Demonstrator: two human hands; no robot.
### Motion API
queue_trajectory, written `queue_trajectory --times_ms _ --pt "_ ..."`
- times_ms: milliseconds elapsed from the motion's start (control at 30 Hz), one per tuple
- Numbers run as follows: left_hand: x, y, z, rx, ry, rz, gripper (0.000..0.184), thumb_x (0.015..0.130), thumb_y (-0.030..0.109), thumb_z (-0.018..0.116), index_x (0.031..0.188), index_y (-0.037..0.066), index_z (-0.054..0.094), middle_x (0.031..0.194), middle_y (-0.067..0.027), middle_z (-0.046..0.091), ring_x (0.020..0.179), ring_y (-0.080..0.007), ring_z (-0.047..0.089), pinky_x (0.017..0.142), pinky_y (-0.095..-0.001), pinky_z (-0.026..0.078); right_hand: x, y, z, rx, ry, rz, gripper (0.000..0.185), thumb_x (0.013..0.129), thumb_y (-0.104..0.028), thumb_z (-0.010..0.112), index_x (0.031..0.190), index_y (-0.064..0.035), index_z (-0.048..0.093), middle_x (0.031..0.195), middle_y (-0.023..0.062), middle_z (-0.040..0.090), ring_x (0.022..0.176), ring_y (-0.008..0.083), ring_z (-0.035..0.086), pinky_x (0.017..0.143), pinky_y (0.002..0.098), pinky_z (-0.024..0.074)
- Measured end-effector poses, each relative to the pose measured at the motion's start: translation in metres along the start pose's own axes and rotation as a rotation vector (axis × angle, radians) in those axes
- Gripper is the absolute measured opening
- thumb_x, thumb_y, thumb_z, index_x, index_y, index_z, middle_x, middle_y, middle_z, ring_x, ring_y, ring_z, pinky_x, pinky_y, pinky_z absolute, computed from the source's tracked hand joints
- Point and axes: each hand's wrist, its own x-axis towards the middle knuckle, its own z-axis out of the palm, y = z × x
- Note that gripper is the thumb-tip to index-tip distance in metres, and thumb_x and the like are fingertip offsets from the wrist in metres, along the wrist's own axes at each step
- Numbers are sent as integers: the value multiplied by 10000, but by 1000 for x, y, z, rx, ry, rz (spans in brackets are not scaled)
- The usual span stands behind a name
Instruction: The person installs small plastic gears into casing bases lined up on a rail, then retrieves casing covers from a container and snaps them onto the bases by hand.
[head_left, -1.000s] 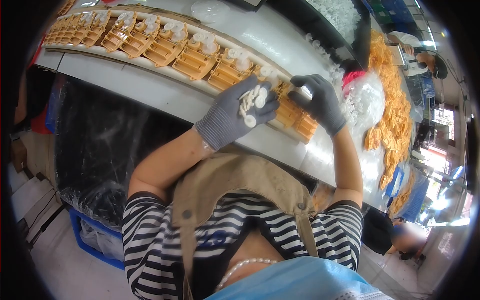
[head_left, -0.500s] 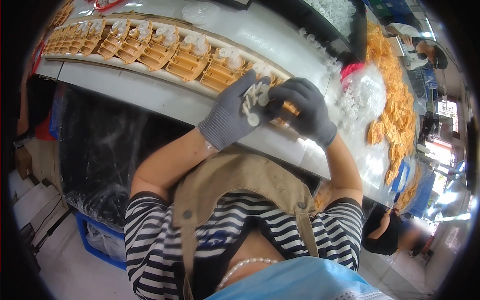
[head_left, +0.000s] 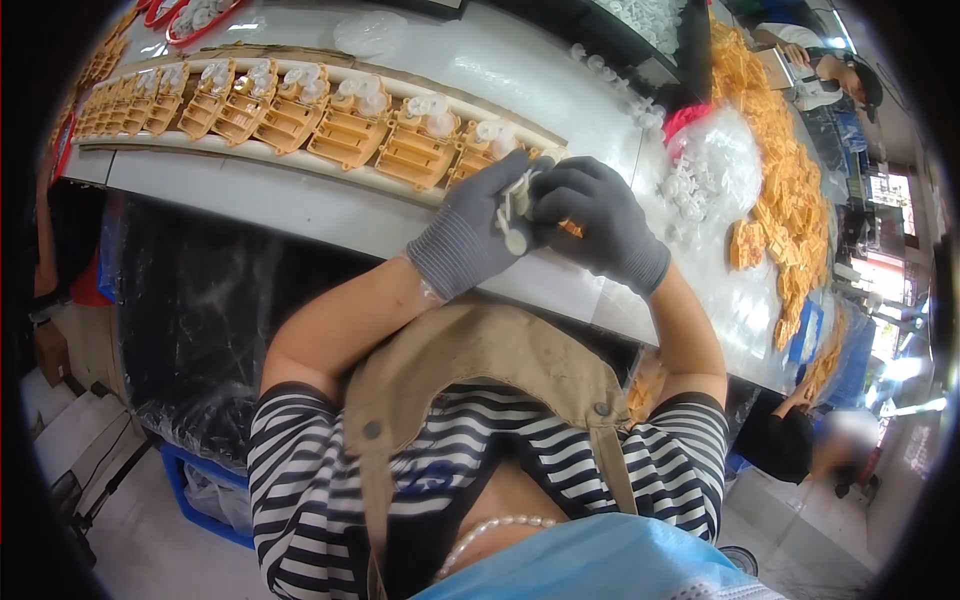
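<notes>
My gloved left hand [head_left: 475, 225] holds several small white plastic parts [head_left: 514, 212], round discs and short pins, on its palm. Close against its fingers is my gloved right hand [head_left: 598, 218], its fingers curled down over the near end of the row; what they pinch is hidden. A bit of orange shows beneath the right fingers. Orange plastic housings [head_left: 416, 150] stand side by side along a curved white rail, with clear round pieces [head_left: 432, 108] on their upper ends.
A clear bag of white parts [head_left: 715, 165] lies right of my hands, beside a heap of orange parts [head_left: 785, 215]. A black tray [head_left: 645, 35] holds clear pieces at the top. Red-rimmed baskets [head_left: 200, 22] stand upper left. Other people are at the right.
My right hand has moved left from the row's end to my left hand, and its fingers have closed in. The row of housings has shifted left in view.
</notes>
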Motion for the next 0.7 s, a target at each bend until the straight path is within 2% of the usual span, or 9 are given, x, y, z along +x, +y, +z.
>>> queue_trajectory --times_ms 67,100,167,233,267,300,400,533,700 --pt "2 -5 2 112 24 61 428 837 65 628 1241 -3 504 1094 -111 605 1005 -192 604 891 -323 535 -2 -3 -2 -44 11 -11 237 658 -161 785 811 -108 613 927 52 647 894 266 619 756 364 506" --pt "3 -4 8 61 57 50 373 921 170 530 1244 -15 507 1091 -135 612 1012 -235 611 904 -370 538 -3 -3 -5 -40 16 -20 240 655 -145 788 819 -105 617 925 51 648 887 263 620 761 361 507" --pt "2 6 17 -241 99 -64 395 1001 274 443 1250 -25 512 1092 -165 619 1025 -290 615 929 -434 531 -6 -4 -14 64 61 30 242 657 -103 788 837 -100 626 933 52 650 873 251 622 767 351 507" --pt "-4 29 26 -747 111 -268 395 991 270 464 1254 -19 515 1102 -178 618 1039 -313 611 956 -466 510 -14 -1 -27 264 139 147 247 665 -52 781 859 -94 635 952 56 651 860 233 624 768 336 505" --pt "-5 29 25 -756 111 -279 398 986 269 474 1255 -21 516 1105 -186 617 1043 -323 608 967 -479 498 -24 5 -34 314 178 242 249 690 17 749 892 -75 637 977 53 646 858 182 610 771 304 496" --pt "-4 29 22 -764 111 -290 401 981 269 483 1255 -22 517 1107 -193 616 1047 -334 605 978 -493 486 -37 15 -33 347 240 363 233 714 17 727 912 -55 628 997 48 639 869 141 589 779 277 482" --pt "-7 29 16 -785 138 -302 411 974 266 495 1262 -27 510 1113 -215 612 1057 -352 598 994 -508 468 -60 36 -36 323 242 589 242 748 -36 708 976 -42 628 990 33 648 877 121 584 801 273 474" --pt "-8 31 15 -765 220 -297 422 973 264 495 1273 -33 494 1120 -224 607 1068 -358 591 996 -512 462 -74 43 -26 229 136 694 266 762 -61 705 1018 -43 633 1000 35 654 902 120 594 813 286 480" --pt "-9 28 12 -751 195 -290 427 975 265 490 1281 -33 486 1129 -226 604 1077 -360 584 993 -509 462 -74 50 -17 244 111 713 271 768 -82 712 1026 -61 633 1011 46 651 882 154 597 801 294 496"
